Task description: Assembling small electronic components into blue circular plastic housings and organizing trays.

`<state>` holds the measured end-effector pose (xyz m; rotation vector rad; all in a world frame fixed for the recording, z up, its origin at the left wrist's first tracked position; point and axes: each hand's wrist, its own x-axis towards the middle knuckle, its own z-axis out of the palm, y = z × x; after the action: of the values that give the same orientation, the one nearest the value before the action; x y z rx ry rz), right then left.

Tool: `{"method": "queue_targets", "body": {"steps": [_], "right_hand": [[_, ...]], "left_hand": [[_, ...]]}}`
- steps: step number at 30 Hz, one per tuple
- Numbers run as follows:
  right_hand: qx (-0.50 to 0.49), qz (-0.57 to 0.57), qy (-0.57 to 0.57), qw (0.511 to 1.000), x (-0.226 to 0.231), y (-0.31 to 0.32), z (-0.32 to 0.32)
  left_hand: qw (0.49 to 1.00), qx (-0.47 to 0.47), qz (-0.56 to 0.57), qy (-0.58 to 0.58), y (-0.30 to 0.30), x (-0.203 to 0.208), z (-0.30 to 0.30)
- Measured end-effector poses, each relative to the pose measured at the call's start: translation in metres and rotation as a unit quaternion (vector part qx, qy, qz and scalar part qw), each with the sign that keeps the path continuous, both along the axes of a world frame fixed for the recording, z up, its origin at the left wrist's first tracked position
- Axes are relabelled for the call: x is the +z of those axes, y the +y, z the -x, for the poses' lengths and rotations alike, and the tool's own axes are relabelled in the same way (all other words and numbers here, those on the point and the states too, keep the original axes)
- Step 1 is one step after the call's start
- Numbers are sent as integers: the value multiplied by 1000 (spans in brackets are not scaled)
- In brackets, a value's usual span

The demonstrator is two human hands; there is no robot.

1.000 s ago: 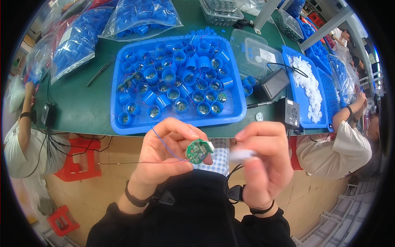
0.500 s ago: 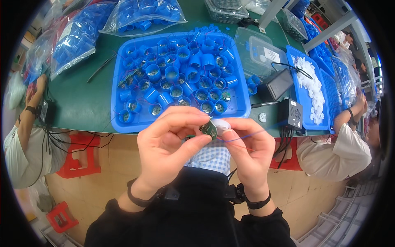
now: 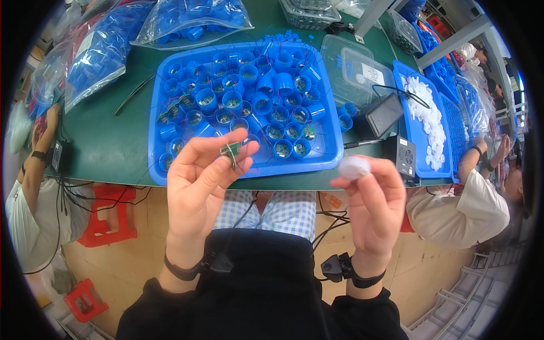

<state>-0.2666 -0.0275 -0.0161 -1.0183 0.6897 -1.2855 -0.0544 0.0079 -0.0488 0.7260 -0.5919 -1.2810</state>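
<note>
My left hand [image 3: 198, 184] pinches a small green circuit board [image 3: 230, 151] between thumb and fingers, over the near edge of a blue tray [image 3: 334, 156]. Several blue plastic cups [image 3: 206, 98] with green boards and thin wires inside crowd that tray. To the right, my right hand [image 3: 378, 204] grips a white round plastic cap [image 3: 354, 168] between thumb and fingertips, just off the tray's near right corner. The two hands are well apart. Any wires on the held board cannot be made out.
A second blue tray [image 3: 422, 164] of white caps stands at right, beside black boxes [image 3: 381, 116] with cables. Clear lids [image 3: 345, 62] lie behind. Tweezers [image 3: 135, 94] rest at left, near bags of blue cups [image 3: 99, 56]. Co-workers' arms [image 3: 37, 170] show at both sides.
My hands have parted: the left moved left with the circuit board, the right moved right with the white cap. Board and cap, close together before, are now separated.
</note>
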Motion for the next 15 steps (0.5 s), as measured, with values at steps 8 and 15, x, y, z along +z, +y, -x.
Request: {"method": "queue_targets", "body": {"steps": [8, 15], "right_hand": [[-29, 58, 60, 996, 26, 14, 0], [40, 137, 178, 974, 27, 13, -17]], "left_hand": [[932, 131, 65, -331, -5, -7, 22], [975, -10, 64, -213, 8, 5, 29]]}}
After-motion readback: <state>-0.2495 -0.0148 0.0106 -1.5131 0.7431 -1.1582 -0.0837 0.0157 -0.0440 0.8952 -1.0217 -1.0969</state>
